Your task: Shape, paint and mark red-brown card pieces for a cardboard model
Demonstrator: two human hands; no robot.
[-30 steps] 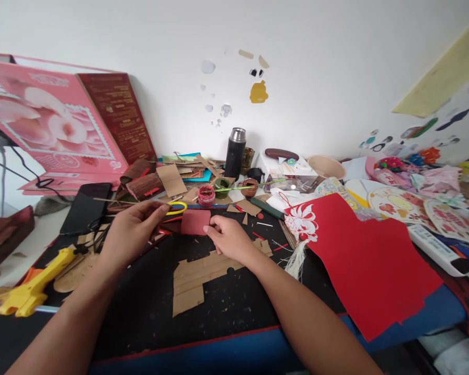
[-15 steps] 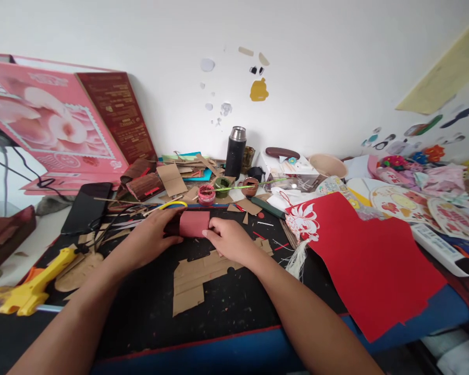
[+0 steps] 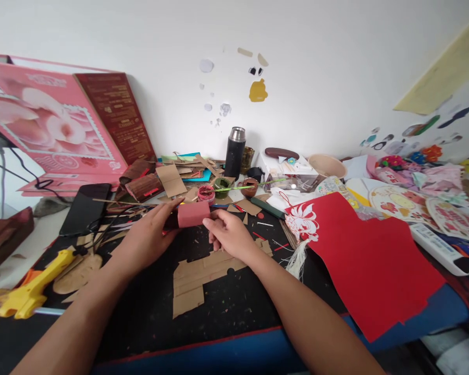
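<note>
Between my two hands is a small box painted dull red (image 3: pixel 194 214), probably of cardboard. My left hand (image 3: pixel 150 232) grips its left end, with the fingers behind and the thumb below. At the right edge, my right hand (image 3: pixel 229 234) has its thumb and forefinger closed on the box's corner, the other fingers curled under. Just behind the box stand a jar of red paint (image 3: pixel 206 195) and a jar of green paint (image 3: pixel 222 187). A cut piece of brown cardboard (image 3: pixel 203 273) lies flat on the black mat below my hands.
A yellow glue gun (image 3: pixel 35 286) and a phone (image 3: pixel 85 208) lie on the left. Behind the jars stands a black thermos (image 3: pixel 235 153). Red paper (image 3: pixel 379 255) covers the right side, beside a green-handled tool (image 3: pixel 269 207). Cardboard scraps (image 3: pixel 171 179) are piled at the back.
The red box has been raised slightly and tilted, so more of its top and front shows. Both hands moved with it; the right hand's fingers now show below the box.
</note>
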